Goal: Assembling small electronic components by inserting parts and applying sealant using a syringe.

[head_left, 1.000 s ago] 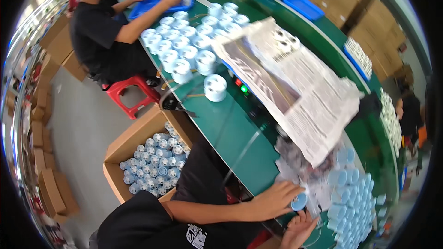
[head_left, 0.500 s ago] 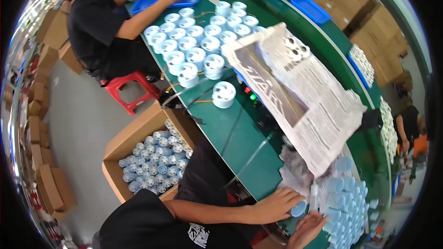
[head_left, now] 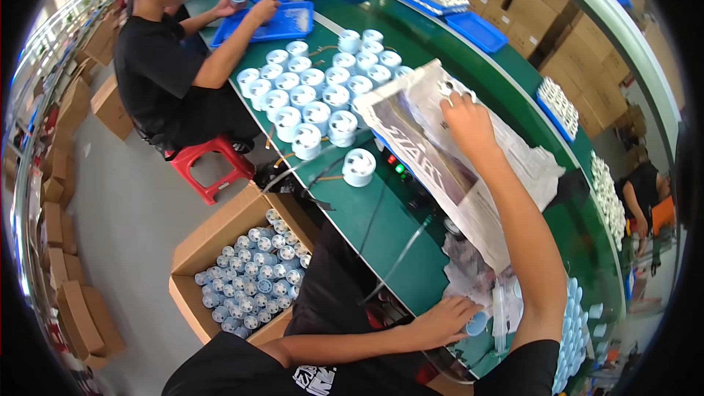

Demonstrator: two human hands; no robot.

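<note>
At the near edge of the green table, my left hand (head_left: 444, 321) is closed around a light blue plastic cup (head_left: 477, 323). Beside the cup stands a clear tube (head_left: 500, 315). My right hand (head_left: 467, 123) reaches far across a sheet of newspaper (head_left: 480, 209), its fingers curled at a small white plastic part (head_left: 446, 89) near the sheet's top. The fingertips appear to pinch one such part, though the hand hides most of the others. Right of my right forearm, many light blue cups (head_left: 573, 330) stand close together, partly covered by the arm.
Rows of light blue cups with white inserts (head_left: 315, 114) stand farther left on the table. An open carton (head_left: 192, 231) of similar pieces sits below. A person (head_left: 165, 66) works at a blue tray (head_left: 293, 22). Cables and a device with lit indicators (head_left: 396, 166) lie by the newspaper.
My right hand has moved from beside the cup, up and away over the newspaper to the white parts. My left hand stays on the cup. The view has shifted slightly.
</note>
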